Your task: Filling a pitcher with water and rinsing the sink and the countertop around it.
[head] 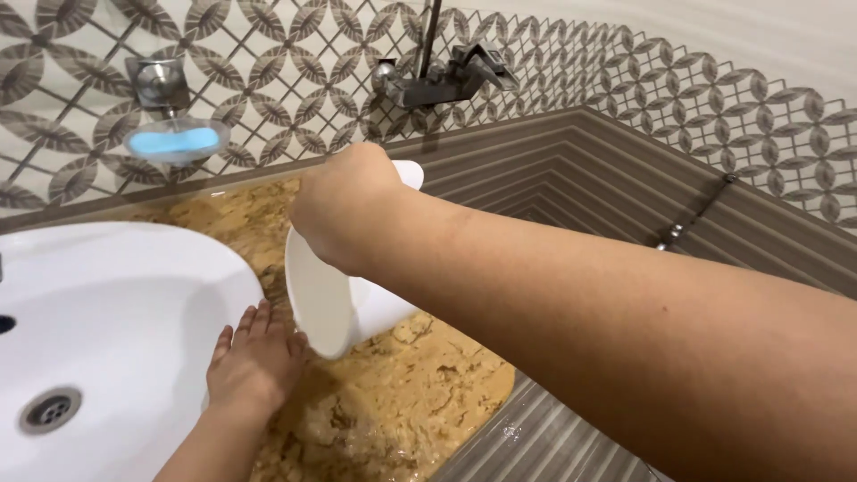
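Note:
My right hand (344,210) grips a white plastic mug (326,303) by its handle and holds it tipped on its side over the wet brown marble counter (402,402), its open mouth facing left and down. My left hand (254,361) lies flat, fingers spread, on the counter right beside the rim of the white sink (116,303), just below the mug's mouth. Whether water is leaving the mug cannot be told.
The sink's drain (49,409) is at lower left. A wall-mounted soap dish with a blue soap bar (176,140) hangs on the patterned tiles. A chrome mixer tap (446,78) sits on the back wall. Striped tiles and a hose (692,214) lie to the right.

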